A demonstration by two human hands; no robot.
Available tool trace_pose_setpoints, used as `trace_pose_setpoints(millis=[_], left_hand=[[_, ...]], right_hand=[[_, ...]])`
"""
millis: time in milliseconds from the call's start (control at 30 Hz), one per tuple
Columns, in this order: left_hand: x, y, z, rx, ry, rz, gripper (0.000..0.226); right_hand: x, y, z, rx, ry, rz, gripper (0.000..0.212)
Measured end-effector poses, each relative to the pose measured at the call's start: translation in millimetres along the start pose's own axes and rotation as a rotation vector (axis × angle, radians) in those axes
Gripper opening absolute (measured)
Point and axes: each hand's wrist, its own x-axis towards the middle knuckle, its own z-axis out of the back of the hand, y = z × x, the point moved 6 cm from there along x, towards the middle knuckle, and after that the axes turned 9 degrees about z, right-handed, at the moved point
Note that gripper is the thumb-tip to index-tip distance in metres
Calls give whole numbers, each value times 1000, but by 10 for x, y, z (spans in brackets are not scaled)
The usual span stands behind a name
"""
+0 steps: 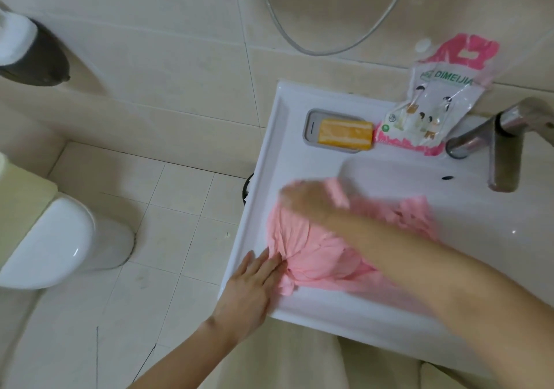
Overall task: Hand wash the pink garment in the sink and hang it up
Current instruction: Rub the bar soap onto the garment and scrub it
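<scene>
The pink garment (314, 256) lies bunched over the left ledge of the white sink (269, 161) and partly into the basin. My left hand (254, 280) presses flat on the sink's front-left edge, straight fingertips on the garment's gathered end. My right hand (308, 200) reaches across on top of the garment near its far end; it is motion-blurred, so its grip is unclear.
An orange soap bar (344, 138) sits in a grey dish on the sink ledge. A pink-and-clear detergent pouch (431, 101) leans against the wall beside the metal faucet (491, 149). A white toilet (60, 239) stands on the tiled floor at left. A shower hose (329, 50) hangs on the wall.
</scene>
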Motion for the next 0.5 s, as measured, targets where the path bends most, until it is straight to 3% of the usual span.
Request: trace_pose_setpoints(millis=[67,100,133,200,267,300,400,433,500], left_hand=[[11,-3,27,0,-23,-1,73],[22,-1,25,-12,-24,2,73],[21,-2,22,-32,-28,14,72],[12,-20,-8,-70,-38,16,66],[-20,-23,-54,-79,-9,1,64],[-22,-9,-57,-60,5,-2,66],[-22,9,-45,-9,-25,-11,56],[-21,8,-39,-22,-41,-13,52],[-18,-6,-23,-87,-86,-10,46]], right_hand=[[108,-362,398,-198,-103,-181,31],[116,-306,397,-200,-101,-158,28],[74,-130,339,-133,-104,-60,25],[-223,429,-138,51,88,187,27],[-274,374,-271,-55,4,345,29],[-136,231,-211,-128,69,255,27],[171,-377,253,-157,-75,-141,23],[116,-246,279,-124,-175,-92,23],[-156,395,-164,-25,-41,206,28]])
